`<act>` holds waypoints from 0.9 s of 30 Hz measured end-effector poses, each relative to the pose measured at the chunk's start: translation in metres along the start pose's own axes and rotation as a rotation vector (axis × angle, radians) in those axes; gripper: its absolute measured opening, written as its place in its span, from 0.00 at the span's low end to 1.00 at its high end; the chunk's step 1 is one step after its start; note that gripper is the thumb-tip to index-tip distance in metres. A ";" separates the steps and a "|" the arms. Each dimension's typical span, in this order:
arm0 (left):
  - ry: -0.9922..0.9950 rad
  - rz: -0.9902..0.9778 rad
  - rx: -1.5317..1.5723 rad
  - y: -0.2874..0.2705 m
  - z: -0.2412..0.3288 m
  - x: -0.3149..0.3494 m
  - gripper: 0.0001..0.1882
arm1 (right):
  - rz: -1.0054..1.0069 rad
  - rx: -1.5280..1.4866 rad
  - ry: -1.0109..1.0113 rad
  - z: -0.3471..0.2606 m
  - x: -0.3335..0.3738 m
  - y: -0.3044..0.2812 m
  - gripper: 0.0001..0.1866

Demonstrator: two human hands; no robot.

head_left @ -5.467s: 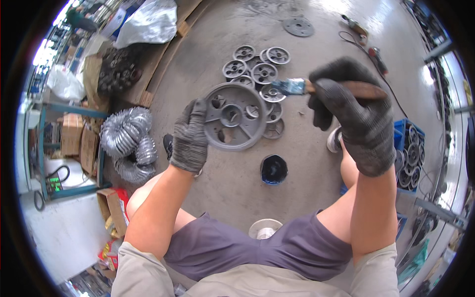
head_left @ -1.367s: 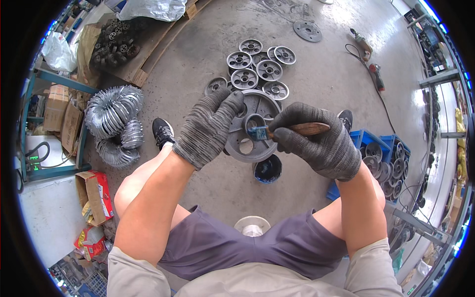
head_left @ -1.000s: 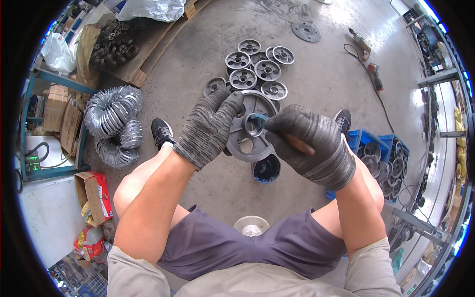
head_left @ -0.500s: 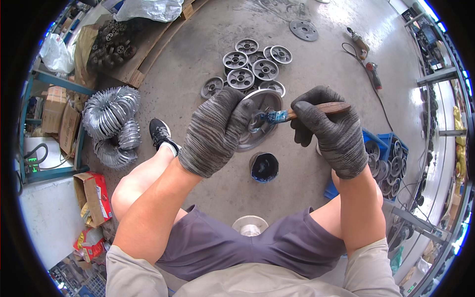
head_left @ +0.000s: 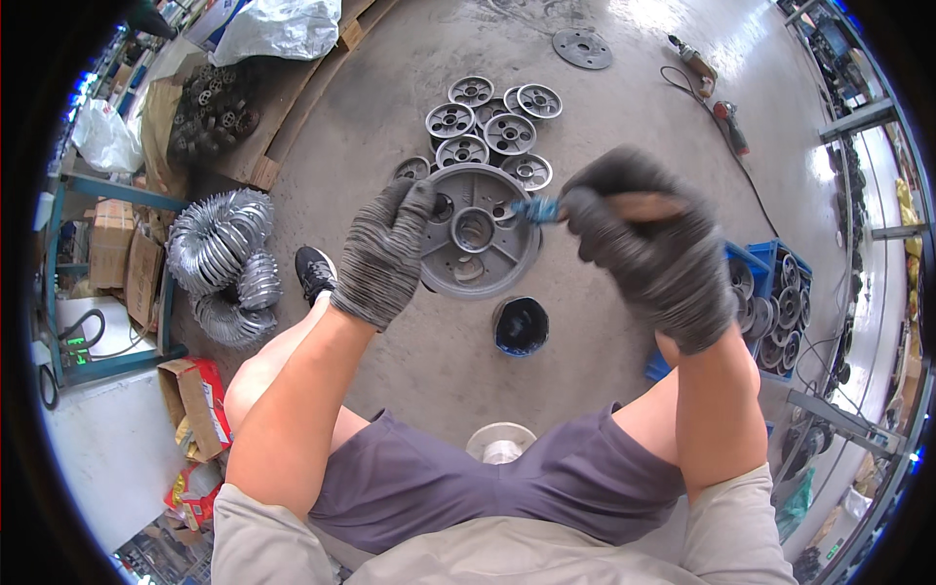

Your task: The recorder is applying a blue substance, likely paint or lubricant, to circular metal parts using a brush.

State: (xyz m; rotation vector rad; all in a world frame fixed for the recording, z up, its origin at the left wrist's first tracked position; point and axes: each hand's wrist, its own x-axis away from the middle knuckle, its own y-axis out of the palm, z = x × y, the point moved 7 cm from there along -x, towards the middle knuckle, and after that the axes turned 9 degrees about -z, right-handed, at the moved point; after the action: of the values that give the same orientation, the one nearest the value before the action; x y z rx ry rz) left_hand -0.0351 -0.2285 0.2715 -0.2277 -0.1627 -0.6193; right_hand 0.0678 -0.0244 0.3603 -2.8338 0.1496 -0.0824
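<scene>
My gloved left hand grips the left rim of a grey metal wheel, which has a round hub and holes in its web. The wheel's face is turned up toward me. In my gloved right hand, blurred by motion, is a paintbrush with a wooden handle. Its blue-stained bristles are at the wheel's right rim; whether they touch it I cannot tell. Below the wheel, a small pot with dark contents and blue stains around its rim stands on the floor.
Beyond the wheel lies a pile of smaller wheels. Blue crates of wheels stand at right, a corded power tool at far right. Silver flexible ducting lies at left, near a pallet. A flat disc rests farther off.
The wheel has turned from a steep tilt to face me more fully and shifted left with my left hand. My right hand has drawn the brush from near the hub to the right rim.
</scene>
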 end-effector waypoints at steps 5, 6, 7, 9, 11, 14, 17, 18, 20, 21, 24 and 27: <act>-0.043 -0.072 0.066 0.012 -0.022 -0.023 0.22 | 0.156 0.306 -0.391 -0.020 0.011 -0.068 0.09; -0.104 -0.041 0.215 -0.005 -0.051 -0.028 0.33 | 0.166 0.206 -0.431 -0.024 0.012 -0.066 0.10; 0.000 -0.015 0.153 -0.007 -0.054 -0.030 0.17 | 0.181 0.114 -0.456 -0.023 0.008 -0.059 0.11; -0.135 0.008 0.319 -0.037 -0.106 -0.058 0.18 | 0.456 0.385 -0.611 -0.037 0.004 -0.052 0.09; -0.263 -0.033 0.672 -0.026 -0.114 -0.089 0.22 | 0.318 -0.062 -0.435 -0.041 -0.001 -0.073 0.11; -0.117 -0.176 0.581 0.038 -0.082 -0.146 0.23 | 0.423 -0.085 -0.401 -0.032 -0.002 -0.092 0.11; 0.037 -0.379 0.304 0.180 -0.031 -0.164 0.23 | 0.622 -0.046 -0.462 -0.026 0.013 -0.120 0.06; 0.131 -0.443 0.084 0.228 -0.010 -0.159 0.23 | 0.640 -0.051 -0.471 -0.023 0.010 -0.123 0.06; 0.352 -0.541 -0.483 0.311 0.041 -0.135 0.24 | 0.656 -0.052 -0.504 -0.033 0.004 -0.125 0.05; -0.166 -0.606 0.096 0.341 0.052 -0.117 0.24 | 0.665 -0.043 -0.528 -0.044 0.008 -0.129 0.05; -0.191 -0.829 0.109 0.410 0.039 -0.105 0.27 | 0.689 0.045 -0.508 -0.021 0.006 -0.145 0.04; -0.135 -0.617 0.096 0.365 -0.012 -0.148 0.28 | 0.672 0.116 -0.543 -0.025 0.000 -0.152 0.03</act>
State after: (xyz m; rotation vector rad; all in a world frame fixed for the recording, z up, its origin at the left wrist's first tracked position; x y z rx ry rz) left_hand 0.0621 0.1393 0.1686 -0.1233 -0.3996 -1.2070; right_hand 0.0802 0.1125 0.4300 -2.4304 0.9073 0.7757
